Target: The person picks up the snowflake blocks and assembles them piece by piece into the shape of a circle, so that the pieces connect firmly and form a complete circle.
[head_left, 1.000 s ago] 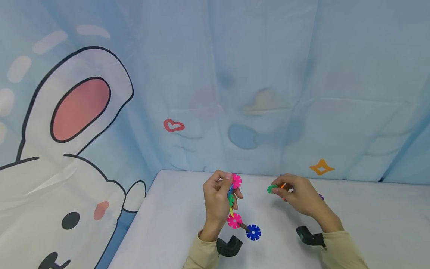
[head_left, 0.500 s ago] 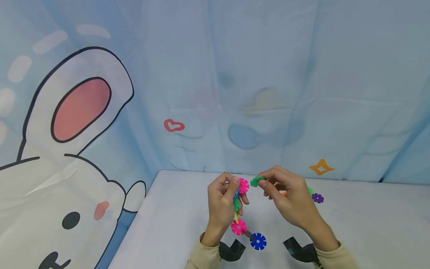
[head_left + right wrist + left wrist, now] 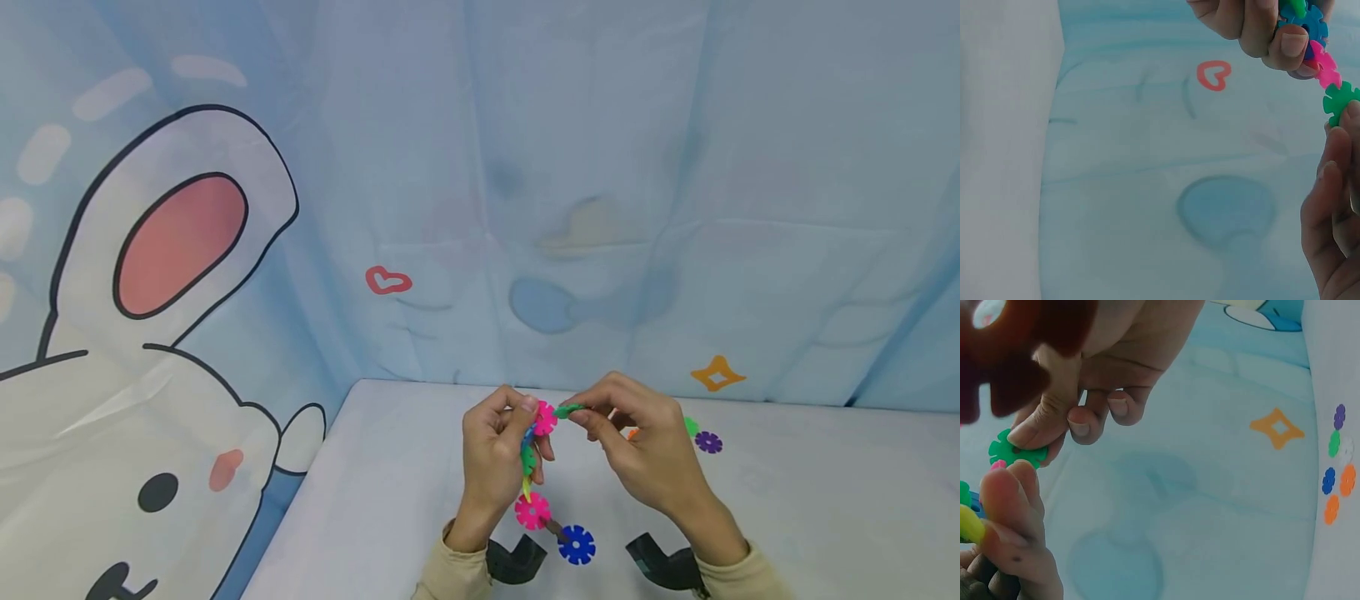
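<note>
Thumb and fingers of my left hand [image 3: 489, 462] grip the upper end of a chain of notched plastic snowflake discs. A pink disc [image 3: 546, 418] tops it; blue, green [image 3: 529, 460] and yellow discs follow, partly hidden by the fingers. Below hang another pink disc [image 3: 532, 511], a brown one seen edge-on and a dark blue one [image 3: 576, 545]. My right hand [image 3: 648, 446] pinches a single green disc [image 3: 568, 411] at the top pink disc's edge. In the right wrist view, that green disc [image 3: 1338, 100] meets the pink disc [image 3: 1324, 65]; whether their notches interlock I cannot tell.
Loose discs lie on the white table [image 3: 825, 492] behind my right hand: purple [image 3: 708, 442], green [image 3: 691, 427] and orange. The left wrist view also shows blue [image 3: 1329, 481] and white ones. A printed blue curtain [image 3: 600, 167] rises behind the table.
My right hand has moved left, bringing the green disc from apart to the top pink disc. The left hand and chain have shifted slightly right and down. The loose discs have come into view.
</note>
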`<state>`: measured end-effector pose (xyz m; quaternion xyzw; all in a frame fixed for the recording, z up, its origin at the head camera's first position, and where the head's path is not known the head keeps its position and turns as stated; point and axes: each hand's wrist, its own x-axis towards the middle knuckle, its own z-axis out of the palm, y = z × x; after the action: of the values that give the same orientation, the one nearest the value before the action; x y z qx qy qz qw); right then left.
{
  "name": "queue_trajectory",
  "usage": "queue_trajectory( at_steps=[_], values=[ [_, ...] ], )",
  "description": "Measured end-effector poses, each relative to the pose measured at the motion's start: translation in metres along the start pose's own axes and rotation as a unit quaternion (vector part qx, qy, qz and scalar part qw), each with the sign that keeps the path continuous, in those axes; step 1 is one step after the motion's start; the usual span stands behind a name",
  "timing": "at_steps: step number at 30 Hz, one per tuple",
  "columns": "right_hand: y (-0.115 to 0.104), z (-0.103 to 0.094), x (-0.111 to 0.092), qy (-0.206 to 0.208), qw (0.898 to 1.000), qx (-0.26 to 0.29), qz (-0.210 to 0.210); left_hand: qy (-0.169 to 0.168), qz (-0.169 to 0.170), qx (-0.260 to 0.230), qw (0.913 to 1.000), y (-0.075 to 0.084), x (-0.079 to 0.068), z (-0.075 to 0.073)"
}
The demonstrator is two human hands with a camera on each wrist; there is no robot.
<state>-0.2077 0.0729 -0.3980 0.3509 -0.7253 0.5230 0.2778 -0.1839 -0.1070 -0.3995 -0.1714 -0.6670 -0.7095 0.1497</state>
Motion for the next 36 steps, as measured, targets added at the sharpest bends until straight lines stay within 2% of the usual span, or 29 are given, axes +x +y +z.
queue_trajectory(
  at_steps=[6,14,20,24,28,31,33,36],
  values=[
    [-0.001,0.002,-0.001,0.016,1.0,-0.008,0.0,0.006,0.001,-0.003,1.0,0.001,-0.002,0.004],
    [-0.001,0.008,-0.003,0.035,0.999,-0.026,-0.002,0.036,0.024,0.034,0.9985,0.0,-0.004,0.007],
    [0.0,0.008,-0.003,0.03,0.999,-0.037,-0.012,0.03,0.028,0.028,0.9988,-0.002,-0.001,0.005],
    [0.004,0.002,-0.002,-0.005,0.999,-0.032,-0.006,0.005,-0.006,-0.013,0.9999,-0.005,0.003,-0.001],
    [0.018,-0.012,-0.001,-0.048,0.995,-0.071,0.05,0.005,-0.069,-0.067,0.9954,-0.008,0.01,-0.013],
    [0.041,-0.029,-0.006,-0.065,0.982,-0.134,0.113,0.028,-0.121,-0.106,0.9865,-0.01,0.014,-0.023],
    [0.059,-0.042,-0.013,-0.084,0.969,-0.175,0.156,0.042,-0.154,-0.135,0.978,-0.012,0.015,-0.027],
    [0.085,-0.056,-0.025,-0.126,0.948,-0.207,0.209,0.058,-0.189,-0.178,0.964,-0.015,0.014,-0.029]
  ],
)
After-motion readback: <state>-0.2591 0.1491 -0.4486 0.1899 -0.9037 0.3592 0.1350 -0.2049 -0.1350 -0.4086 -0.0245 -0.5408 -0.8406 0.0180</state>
